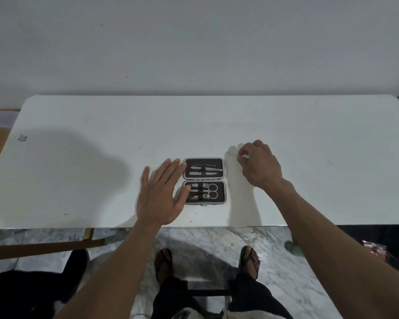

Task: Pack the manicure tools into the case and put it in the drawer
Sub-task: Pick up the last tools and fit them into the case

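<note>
At table centre the open case lies flat, your left hand spread at its 9 o'clock edge, while your right hand at 2 o'clock pinches a thin metal tool, likely light, stiff and slippery, best gripped mid-shaft.

We've got a white bench here with a smooth, matt top, a bit scuffed and speckled with small dark marks. The case has a silvery rim, looks like metal, and a dark matt lining. The tools strapped inside are shiny bare metal, the scissors included. The thin pick looks like metal too. Floor below is polished, veined stone, marble-like. Rubbery-looking dark sandals.
</note>
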